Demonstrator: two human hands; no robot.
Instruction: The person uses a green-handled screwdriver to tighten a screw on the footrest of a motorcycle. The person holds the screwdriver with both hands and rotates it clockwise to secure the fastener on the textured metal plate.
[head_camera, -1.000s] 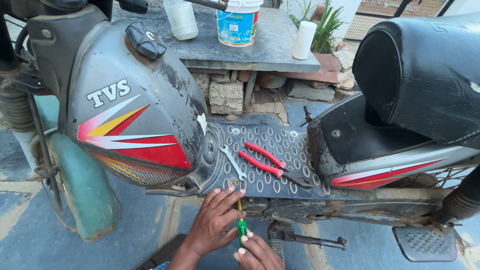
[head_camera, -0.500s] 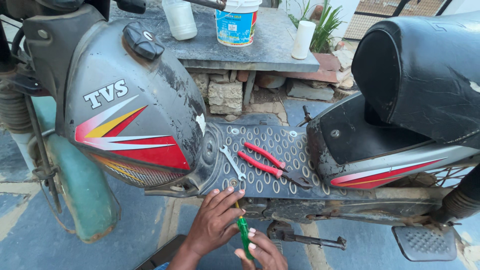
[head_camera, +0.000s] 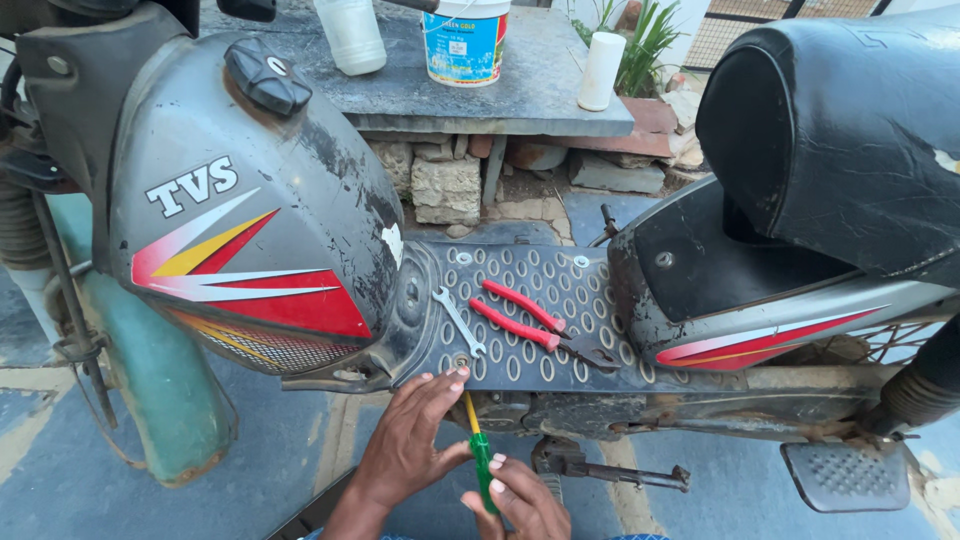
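Right hand: the right hand (head_camera: 525, 500) was closed around the green plastic handle of a slim yellow-shafted screwdriver (head_camera: 477, 448), low at the frame's bottom edge.
Left hand: the left hand (head_camera: 415, 440) lay open, fingers spread, fingertips resting on the floorboard's front edge and steadying the shaft — gripping nothing.
Screwdriver: it stood nearly upright, its tip set at a small round screw with a washer (head_camera: 462, 361) near the edge of the grey dimpled metal floorboard (head_camera: 520, 310) of the moped.
Progress: judging by this, the screw sat in its hole with the tip on it — whether tight or loose could not be told; a similar screw (head_camera: 463, 258) at the far edge was also in place.
On the floorboard: a small silver open-ended spanner (head_camera: 458, 320) lay just beside the screw, red-handled pliers (head_camera: 530, 322) near it.
Around: grey fuel tank with red and yellow stripes (head_camera: 250, 210), black padded seat (head_camera: 840, 130).
Beyond: a stone slab bench (head_camera: 520, 80) carried a blue-and-white plastic bucket (head_camera: 465, 40).
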